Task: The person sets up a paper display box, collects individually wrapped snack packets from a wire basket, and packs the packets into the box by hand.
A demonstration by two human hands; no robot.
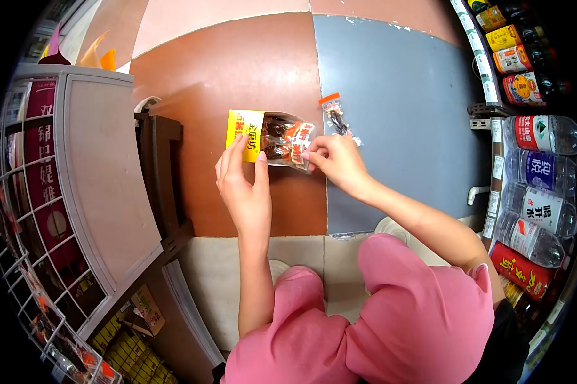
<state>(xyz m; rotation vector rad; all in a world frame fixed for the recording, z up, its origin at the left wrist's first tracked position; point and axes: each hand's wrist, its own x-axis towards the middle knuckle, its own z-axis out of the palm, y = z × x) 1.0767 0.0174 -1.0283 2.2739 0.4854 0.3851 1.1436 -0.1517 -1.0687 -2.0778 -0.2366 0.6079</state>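
Note:
A clear packet with a yellow label (279, 137) lies over the brown floor tile, with dark pieces and orange-and-white print showing through it. On its yellow end rests my left hand (244, 179), fingers apart. My right hand (339, 161) pinches the packet's right end between thumb and fingers. A smaller clear packet with an orange top edge (334, 114) lies on the grey tile just beyond my right hand, partly behind it.
Shelves on the right hold water bottles (547, 168) and dark bottles with coloured labels (524, 88). At the left are a cabinet (109, 173) and a wire rack (51, 211) with goods. My pink-clothed knees (416, 288) are close below my hands.

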